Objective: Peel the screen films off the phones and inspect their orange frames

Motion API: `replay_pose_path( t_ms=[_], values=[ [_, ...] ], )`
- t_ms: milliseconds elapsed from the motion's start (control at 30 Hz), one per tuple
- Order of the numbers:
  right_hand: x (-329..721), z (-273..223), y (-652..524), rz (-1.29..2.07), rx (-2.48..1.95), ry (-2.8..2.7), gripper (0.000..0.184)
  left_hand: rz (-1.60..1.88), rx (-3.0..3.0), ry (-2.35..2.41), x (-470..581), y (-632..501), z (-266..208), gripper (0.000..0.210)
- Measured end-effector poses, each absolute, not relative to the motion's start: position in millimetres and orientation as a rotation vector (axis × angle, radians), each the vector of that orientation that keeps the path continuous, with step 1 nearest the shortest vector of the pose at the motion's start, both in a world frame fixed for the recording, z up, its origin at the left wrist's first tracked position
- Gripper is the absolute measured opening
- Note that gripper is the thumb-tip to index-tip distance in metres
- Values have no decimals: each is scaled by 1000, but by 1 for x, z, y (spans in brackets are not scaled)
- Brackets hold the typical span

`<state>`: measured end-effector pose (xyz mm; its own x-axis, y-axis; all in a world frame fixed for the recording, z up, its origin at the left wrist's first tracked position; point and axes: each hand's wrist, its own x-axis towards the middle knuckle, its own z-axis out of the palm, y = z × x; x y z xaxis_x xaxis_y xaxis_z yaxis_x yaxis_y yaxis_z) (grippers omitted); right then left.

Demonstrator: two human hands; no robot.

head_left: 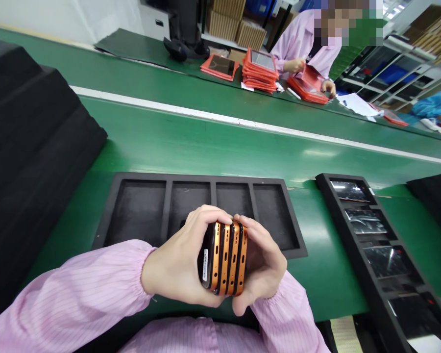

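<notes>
A stack of several smartphones point(226, 257) with orange edges stands on its side between my hands, the charging ports facing me. My left hand point(183, 260) wraps the stack from the left, where a white barcode label shows on the outer phone. From the right, my right hand point(266, 255) closes round the other side, fingertips on top and thumb below. Just beneath and behind the hands lies a black foam tray point(143, 208); its visible compartments hold nothing, though the hands cover part of it.
A second black tray point(356, 235) with dark-screened devices lies at the right. Stacked black foam trays point(33, 162) rise at the left. Beyond the white strip point(206, 113), a person in pink point(297, 39) handles a red padded pouch point(308, 88) beside a red stack point(260, 71).
</notes>
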<state>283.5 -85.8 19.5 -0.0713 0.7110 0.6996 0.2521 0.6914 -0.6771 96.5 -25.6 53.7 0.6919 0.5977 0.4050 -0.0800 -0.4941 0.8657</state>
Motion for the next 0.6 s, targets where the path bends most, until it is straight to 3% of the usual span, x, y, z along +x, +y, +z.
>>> replay_pose_path(
  t_ms=[467,600],
  values=[
    [284,6,-90,387,-866,-1610,114,892,1932,379,98,-24,52,97],
    [284,4,-90,440,-852,-1602,122,914,1923,381,98,-25,52,98]
  ],
)
